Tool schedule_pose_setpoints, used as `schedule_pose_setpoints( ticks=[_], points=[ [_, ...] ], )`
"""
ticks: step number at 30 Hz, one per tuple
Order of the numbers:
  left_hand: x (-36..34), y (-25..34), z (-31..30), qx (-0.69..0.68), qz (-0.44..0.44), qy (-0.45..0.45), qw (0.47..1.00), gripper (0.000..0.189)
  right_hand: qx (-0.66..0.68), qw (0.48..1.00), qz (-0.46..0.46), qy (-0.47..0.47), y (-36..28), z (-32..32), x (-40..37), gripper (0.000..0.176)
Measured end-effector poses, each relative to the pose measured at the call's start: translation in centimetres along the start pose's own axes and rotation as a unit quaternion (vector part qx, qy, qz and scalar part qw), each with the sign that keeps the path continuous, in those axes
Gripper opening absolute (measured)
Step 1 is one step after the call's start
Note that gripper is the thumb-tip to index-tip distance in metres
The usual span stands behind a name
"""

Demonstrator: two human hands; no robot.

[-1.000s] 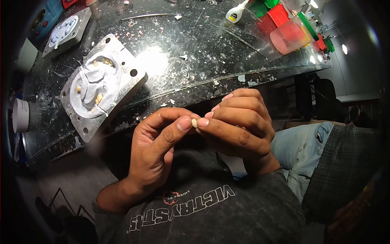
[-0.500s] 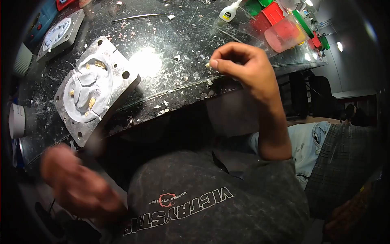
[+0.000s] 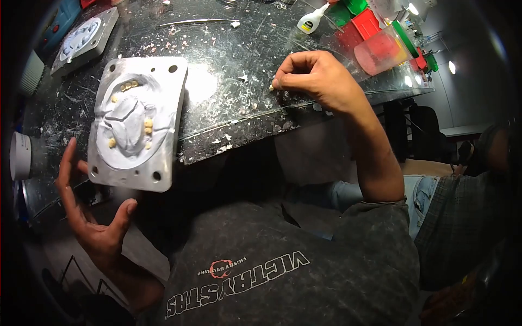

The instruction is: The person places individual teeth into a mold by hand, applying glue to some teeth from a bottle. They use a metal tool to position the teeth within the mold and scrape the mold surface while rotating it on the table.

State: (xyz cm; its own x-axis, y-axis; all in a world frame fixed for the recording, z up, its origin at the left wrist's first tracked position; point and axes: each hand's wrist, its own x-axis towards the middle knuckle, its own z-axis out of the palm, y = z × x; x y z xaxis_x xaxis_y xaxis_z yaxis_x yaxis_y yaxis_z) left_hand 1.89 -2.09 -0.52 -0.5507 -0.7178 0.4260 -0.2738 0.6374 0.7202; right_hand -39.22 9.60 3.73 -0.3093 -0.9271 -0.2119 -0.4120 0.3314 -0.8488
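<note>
A metal flask half [image 3: 176, 89] lies at the table's front left, its round plaster mould [image 3: 126, 122] bearing several yellowish teeth. My left hand [image 3: 98, 217] is beside its lower left corner with fingers and thumb spread; one finger reaches the flask's edge, and whether it touches is unclear. Right of the flask, over the tabletop, my right hand [image 3: 318, 79] pinches a small yellowish piece [image 3: 271, 87], like a tooth, between thumb and forefinger.
A second flask half [image 3: 84, 41] lies at the back left, a thin metal tool [image 3: 198, 22] behind. A white bottle [image 3: 311, 20] and a green-lidded jar [image 3: 380, 50] stand back right. Scraps litter the table [image 3: 217, 103]. Another person's plaid garment [image 3: 462, 217] shows at right.
The flask half has turned to stand more upright in view. My left hand, blurred before, has spread its fingers near the flask. My right hand has shifted slightly left with the small piece.
</note>
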Motion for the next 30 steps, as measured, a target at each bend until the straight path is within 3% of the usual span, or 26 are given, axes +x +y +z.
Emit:
schedule_pose_setpoints(
  ticks=[2, 4, 6, 7, 8, 10, 12, 14, 15, 16, 18, 20, 22, 24, 27, 28, 30],
  points=[
    [-0.8, -0.9, -2.0, -0.02, -0.167, -0.071, 0.983, 0.101, -0.009, 1.0, 0.019, -0.019, -0.6, 2.2, 1.8, 0.02],
    [0.7, -1.9, -1.2, -0.03, -0.136, -0.059, 0.989, 0.1, -0.021, 0.999, 0.023, -0.013, -0.5, 2.0, 2.7, 0.02],
    [2.9, -2.3, -0.9, 0.069, -0.005, -0.022, 0.997, 0.104, -0.014, 1.0, 0.018, -0.004, -0.6, 1.8, 3.6, 0.02],
    [3.9, -2.7, -1.1, 0.074, -0.012, -0.047, 0.996, 0.118, -0.015, 1.0, 0.017, -0.003, -0.7, 1.6, 4.0, 0.02],
    [5.0, -3.0, -1.2, 0.073, -0.011, -0.045, 0.996, 0.118, -0.02, 1.0, 0.02, 0.001, -0.9, 1.5, 4.5, 0.02],
    [3.1, -0.6, -2.2, 0.141, 0.035, -0.103, 0.984, 0.136, -0.015, 0.999, 0.02, -0.023, -0.6, 2.2, 1.7, 0.02],
    [5.0, -1.5, -2.4, 0.095, 0.018, -0.153, 0.984, 0.154, -0.035, 0.999, 0.023, -0.022, -0.9, 2.3, 1.8, 0.02],
    [6.9, -2.4, -2.4, 0.042, 0.01, -0.191, 0.981, 0.158, -0.045, 0.998, 0.0, -0.039, -0.8, 2.4, 2.1, 0.019],
    [7.6, -3.4, -2.2, 0.032, 0.05, -0.211, 0.976, 0.156, -0.025, 0.999, -0.002, -0.042, -0.1, 2.3, 2.4, 0.019],
    [7.7, -3.4, -2.1, -0.041, 0.008, -0.238, 0.97, 0.154, -0.005, 0.999, -0.005, -0.043, 0.3, 2.2, 2.3, 0.018],
    [7.5, -3.2, -1.9, -0.037, 0.008, -0.23, 0.973, 0.152, -0.008, 0.999, -0.006, -0.036, 0.1, 2.4, 2.1, 0.016],
    [6.7, -2.1, -1.7, 0.055, 0.036, -0.196, 0.978, 0.151, 0.011, 0.999, 0.015, -0.038, 0.3, 2.9, 1.9, 0.014],
    [5.5, -0.7, -0.5, 0.079, 0.004, -0.141, 0.987, 0.15, 0.043, 0.998, 0.049, -0.009, -0.8, 3.2, 1.6, 0.011],
    [4.8, -0.5, -0.1, 0.095, 0.032, -0.102, 0.99, 0.151, 0.058, 0.998, 0.02, 0.017, -3.1, 4.3, 0.9, 0.008],
    [4.3, -0.5, 0.1, 0.109, 0.049, -0.073, 0.99, 0.152, 0.004, 0.972, -0.217, 0.091, -6.0, 7.2, 0.6, 0.006],
    [4.3, -0.5, 0.2, 0.105, 0.049, -0.07, 0.991, 0.152, -0.001, 0.972, -0.217, 0.09, -6.6, 8.1, 1.1, 0.006],
    [4.5, -0.6, 0.3, 0.118, 0.053, -0.06, 0.99, 0.152, -0.092, 0.907, -0.399, 0.099, -8.0, 9.6, 3.1, 0.009]
  ],
)
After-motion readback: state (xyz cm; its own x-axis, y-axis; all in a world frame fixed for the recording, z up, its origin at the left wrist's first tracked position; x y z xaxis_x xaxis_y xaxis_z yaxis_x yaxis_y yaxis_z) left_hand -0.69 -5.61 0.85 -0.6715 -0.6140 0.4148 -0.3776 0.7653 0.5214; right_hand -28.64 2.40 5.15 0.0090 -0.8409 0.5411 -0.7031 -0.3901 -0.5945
